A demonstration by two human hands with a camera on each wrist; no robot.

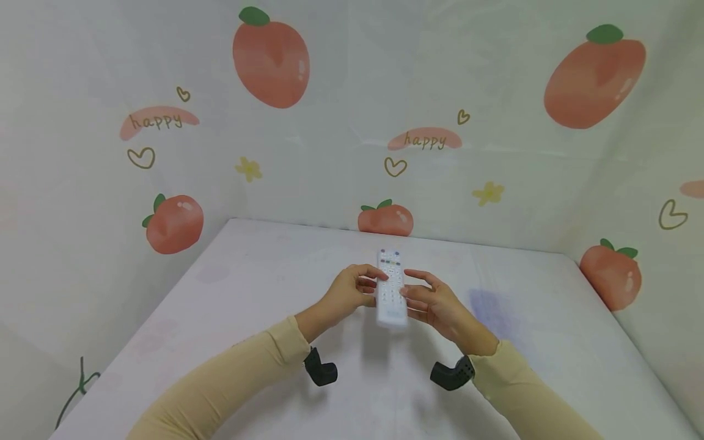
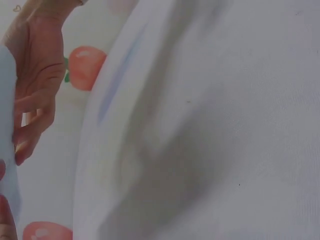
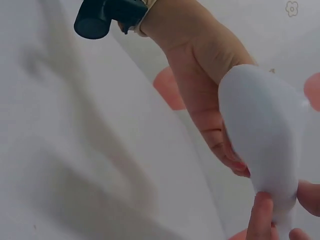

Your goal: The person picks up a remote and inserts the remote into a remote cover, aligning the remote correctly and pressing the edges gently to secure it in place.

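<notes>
A white remote control (image 1: 392, 296) is held up above the table, its button face toward the head camera. My left hand (image 1: 349, 287) grips its left edge, with one fingertip on the button face. From the other side my right hand (image 1: 442, 308) holds the right edge between its fingers, the uppermost finger stretched out beside it. In the right wrist view the smooth back of the remote control (image 3: 260, 125) hides part of the left hand (image 3: 205, 95). Only a pale strip of the remote control (image 2: 6, 115) shows in the left wrist view, near the right hand (image 2: 42, 75).
Beneath the hands spreads a white-covered table (image 1: 264, 281) with a faint purple patch (image 1: 491, 311). A fruit-printed curtain (image 1: 341, 110) stands behind and beside it. A dark green tie (image 1: 82, 385) is at the left edge. Black wrist cameras (image 1: 321, 370) hang below both wrists.
</notes>
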